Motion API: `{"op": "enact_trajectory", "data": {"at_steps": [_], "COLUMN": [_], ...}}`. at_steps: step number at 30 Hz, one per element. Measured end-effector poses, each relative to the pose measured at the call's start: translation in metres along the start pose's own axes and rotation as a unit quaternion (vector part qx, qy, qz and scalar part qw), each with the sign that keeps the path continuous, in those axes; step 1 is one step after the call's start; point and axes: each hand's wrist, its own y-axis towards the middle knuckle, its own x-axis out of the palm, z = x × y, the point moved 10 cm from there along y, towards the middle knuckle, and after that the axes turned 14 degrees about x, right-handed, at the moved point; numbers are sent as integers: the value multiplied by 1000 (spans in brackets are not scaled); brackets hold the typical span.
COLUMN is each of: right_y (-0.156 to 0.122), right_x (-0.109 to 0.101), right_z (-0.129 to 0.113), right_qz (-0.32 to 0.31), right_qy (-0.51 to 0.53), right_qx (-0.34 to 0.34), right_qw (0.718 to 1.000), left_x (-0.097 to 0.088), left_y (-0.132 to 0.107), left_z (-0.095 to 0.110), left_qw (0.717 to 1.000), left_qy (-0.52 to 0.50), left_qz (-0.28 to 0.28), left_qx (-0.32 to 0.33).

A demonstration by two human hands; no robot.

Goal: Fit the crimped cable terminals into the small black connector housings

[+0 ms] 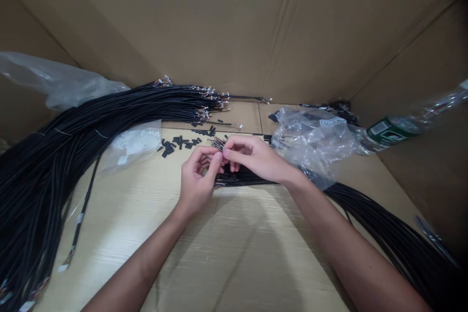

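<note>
My left hand [201, 170] and my right hand [252, 153] meet at the middle of the table, thumbs and forefingers pinched close together. Between the fingertips is the stripped end of a black cable, with thin wire ends [218, 143] fanning out just above them. Exactly which wire each hand grips is too small to tell. Under my hands lies a bundle of black cables [252, 178], running off to the lower right. Short black tube pieces [186, 142] are scattered just left of and beyond my left hand.
A thick bundle of black cables [120, 107] with white connectors fills the left side. Clear plastic bags lie at left [135, 144] and right [314, 139]. A plastic bottle [391, 129] with a green label leans at right. Cardboard walls [219, 24] enclose the table.
</note>
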Motion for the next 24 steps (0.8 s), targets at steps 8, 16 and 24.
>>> {"op": "enact_trajectory", "data": {"at_steps": [8, 16, 24], "right_y": [2, 2, 2], "right_x": [-3, -12, -13], "right_z": [3, 1, 1], "right_qz": [14, 68, 80], "right_qy": [-10, 12, 18], "right_qx": [-1, -3, -9], "right_qw": [1000, 998, 997], "left_x": [-4, -2, -3], "left_y": [0, 0, 1], "left_z": [0, 0, 0], "left_qw": [1000, 1000, 1000], "left_qy": [19, 24, 20], "left_qz": [9, 4, 5], "left_qx": [4, -8, -18]}}
